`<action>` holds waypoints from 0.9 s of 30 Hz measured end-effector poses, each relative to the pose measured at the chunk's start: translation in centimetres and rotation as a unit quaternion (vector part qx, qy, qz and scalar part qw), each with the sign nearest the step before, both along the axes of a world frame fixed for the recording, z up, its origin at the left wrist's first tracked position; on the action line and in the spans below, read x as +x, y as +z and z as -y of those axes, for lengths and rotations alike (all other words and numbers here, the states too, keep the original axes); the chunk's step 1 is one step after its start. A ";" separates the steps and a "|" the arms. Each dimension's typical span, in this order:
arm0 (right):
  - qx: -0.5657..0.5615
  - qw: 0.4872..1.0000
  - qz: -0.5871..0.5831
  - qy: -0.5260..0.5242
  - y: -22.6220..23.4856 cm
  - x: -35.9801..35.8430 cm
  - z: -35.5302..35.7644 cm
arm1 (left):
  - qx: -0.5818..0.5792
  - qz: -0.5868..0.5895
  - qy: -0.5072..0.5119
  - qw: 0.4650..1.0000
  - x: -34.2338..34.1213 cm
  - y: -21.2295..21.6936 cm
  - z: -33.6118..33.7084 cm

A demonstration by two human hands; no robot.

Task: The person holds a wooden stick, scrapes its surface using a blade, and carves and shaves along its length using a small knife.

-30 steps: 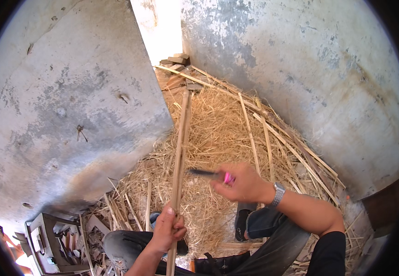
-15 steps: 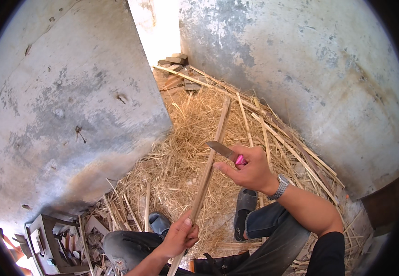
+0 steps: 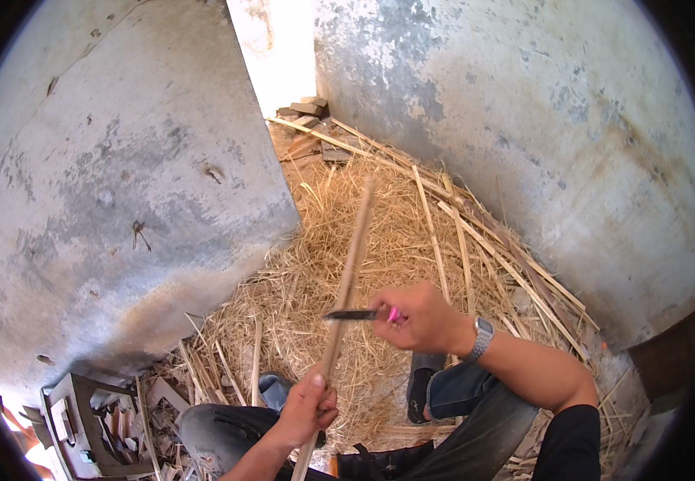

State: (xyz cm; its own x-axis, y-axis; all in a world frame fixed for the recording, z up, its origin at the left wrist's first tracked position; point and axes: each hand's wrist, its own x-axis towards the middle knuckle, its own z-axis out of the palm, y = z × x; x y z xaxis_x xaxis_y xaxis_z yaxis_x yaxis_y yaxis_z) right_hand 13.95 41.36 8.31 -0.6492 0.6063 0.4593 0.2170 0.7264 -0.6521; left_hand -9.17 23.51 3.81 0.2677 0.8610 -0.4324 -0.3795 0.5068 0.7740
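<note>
Room: two weathered walls, the left wall (image 3: 123,172) and the right wall (image 3: 523,144), both pale grey with patchy, stained faces, close in on a narrow bright opening (image 3: 277,56). The floor (image 3: 621,367) is largely buried under a loose heap of straw-coloured shavings (image 3: 403,240), thickest in the middle and thinner toward the person's feet.

Long pale strips (image 3: 431,232) lie over the right side of the heap and along the foot of the right wall; shorter ones stand at the lower left, near a grey frame (image 3: 84,455) with scraps inside it. A few bricks (image 3: 309,107) are piled by the opening.

Stick: one long stick (image 3: 354,248) slants up over the heap from between the person's legs, its far end raised and slightly blurred. It is in one piece.

Left hand (image 3: 307,407): closed firmly round the lower part of the stick, thumb on top. Right hand (image 3: 419,317): fist closed on the handle of a knife (image 3: 351,315), a pink part showing at the grip.

The dark blade crosses the stick above the left hand; whether the edge bites cannot be told.

Progress: blade work on this stick is judged under way. The heap suggests much cutting done; the amount left on this stick cannot be determined.
</note>
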 end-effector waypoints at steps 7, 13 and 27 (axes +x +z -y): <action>-0.043 0.988 -0.059 -0.138 1.7 -0.3 -0.6 | -0.027 0.056 0.009 0.998 -1.0 1.5 0.2; -0.027 0.949 -0.137 -0.282 1.6 1.6 -3.7 | 0.002 0.062 -0.078 0.995 -0.1 1.3 0.6; -0.039 0.947 -0.142 -0.287 1.0 2.2 -4.6 | -0.006 0.074 -0.116 0.991 0.1 0.5 0.9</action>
